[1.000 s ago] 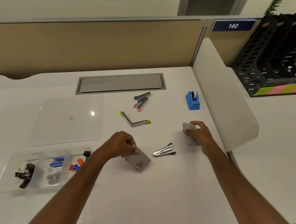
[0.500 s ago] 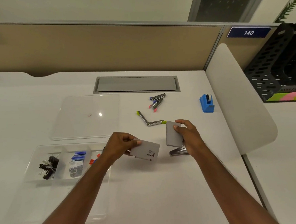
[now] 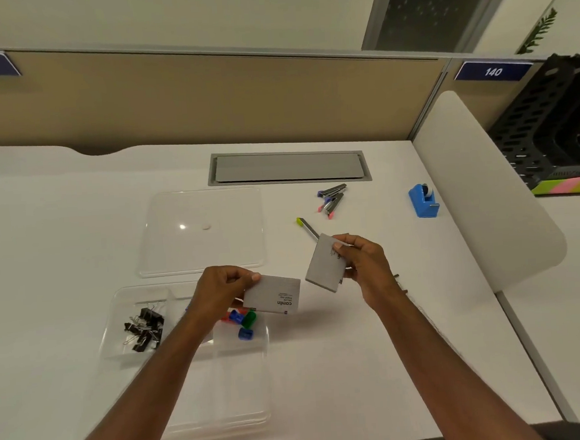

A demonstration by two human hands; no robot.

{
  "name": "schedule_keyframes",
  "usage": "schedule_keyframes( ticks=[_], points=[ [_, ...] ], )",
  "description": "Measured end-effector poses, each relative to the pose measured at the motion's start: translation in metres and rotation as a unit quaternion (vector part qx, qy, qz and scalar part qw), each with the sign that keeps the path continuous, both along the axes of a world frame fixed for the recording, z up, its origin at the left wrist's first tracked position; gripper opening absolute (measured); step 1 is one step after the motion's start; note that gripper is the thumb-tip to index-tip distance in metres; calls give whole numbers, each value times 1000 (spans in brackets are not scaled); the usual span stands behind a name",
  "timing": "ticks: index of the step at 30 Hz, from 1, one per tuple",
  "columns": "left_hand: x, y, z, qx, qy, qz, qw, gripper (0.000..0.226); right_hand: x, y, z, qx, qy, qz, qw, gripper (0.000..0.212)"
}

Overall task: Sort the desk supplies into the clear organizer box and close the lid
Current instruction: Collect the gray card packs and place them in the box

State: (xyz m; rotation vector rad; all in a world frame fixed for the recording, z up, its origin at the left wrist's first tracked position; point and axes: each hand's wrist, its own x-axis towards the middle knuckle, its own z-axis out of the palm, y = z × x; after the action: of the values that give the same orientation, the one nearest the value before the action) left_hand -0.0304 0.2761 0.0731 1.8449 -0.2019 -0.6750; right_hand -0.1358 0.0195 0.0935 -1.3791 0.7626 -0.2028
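You had both grey boxes off the desk (image 3: 361,369) by this moment. A second earlier your left hand (image 3: 223,288) was only pinching its box (image 3: 273,298) at desk level, and your right hand (image 3: 364,266) was just closing on the other box (image 3: 326,263) where it lay near the divider. Half a second later both were up, and here you brought them closer together, the left box held flat by one end between thumb and fingers, the right one tilted and gripped along its edge. They were near each other but not touching.

The left box hung over the right end of the organizer (image 3: 117,321), above the small coloured pieces (image 3: 244,322) already in a compartment. The binder clips (image 3: 143,328) sat in the left compartment. So the pickup was done and the pair looked ready to go in, probably one after the other or stacked.

Plenty stayed out on the desk: the staple removers (image 3: 331,198), a yellow-tipped tool (image 3: 306,226) partly hidden behind the right box, and the tape dispenser (image 3: 424,200). Another metal item lay mostly hidden under your right wrist. The lid (image 3: 202,231) lay flat behind the organizer, so closing was some way off.
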Motion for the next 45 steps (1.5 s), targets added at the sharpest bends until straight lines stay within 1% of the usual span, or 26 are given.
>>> schedule_keyframes(
  ticks=[4, 9, 11, 16, 20, 23, 25, 29, 32, 35, 39, 42, 45],
  points=[
    [7, 26, 1, -15, 8, 6, 1000, 10, 1, 24, 2, 4, -4, -14, 1000, 18],
    [12, 54, 0, -39, 24, 8, 999, 12, 0, 50, 1, -13, 5, -30, 999, 13],
    [13, 65, -3, -36, 17, 4, 999, 12, 0, 61, -1, -20, 4, -31, 999, 15],
    [14, 92, -13, -22, -22, -38, 999, 12, 1, 85, -5, -25, -2, -36, 999, 14],
    [7, 100, -15, 20, -130, -109, 985, 13, 1, 101, -6, -30, -13, -45, 998, 13],
    [-5, 93, -13, 70, -218, -161, 960, 15, -3, 111, -8, -34, -20, -46, 998, 14],
    [-15, 86, -9, 92, -279, -206, 934, 15, -8, 115, -8, -37, -22, -49, 998, 14],
    [-31, 73, -11, 115, -409, -314, 849, 23, -18, 115, -6, -22, -40, -67, 997, 14],
    [-42, 69, -20, 165, -452, -366, 796, 30, -24, 112, -3, -10, -52, -67, 996, 17],
    [-48, 70, -30, 189, -467, -382, 774, 33, -28, 112, -2, -24, -50, -54, 997, 20],
    [-52, 75, -34, 175, -477, -372, 777, 30, -32, 113, -2, -68, -41, -24, 997, 16],
    [-51, 82, -33, 140, -481, -350, 791, 24, -36, 114, -3, -106, -30, 5, 994, 13],
    [-50, 92, -33, 128, -460, -331, 814, 22, -38, 117, -3, -136, -16, 51, 989, 13]
  ],
)
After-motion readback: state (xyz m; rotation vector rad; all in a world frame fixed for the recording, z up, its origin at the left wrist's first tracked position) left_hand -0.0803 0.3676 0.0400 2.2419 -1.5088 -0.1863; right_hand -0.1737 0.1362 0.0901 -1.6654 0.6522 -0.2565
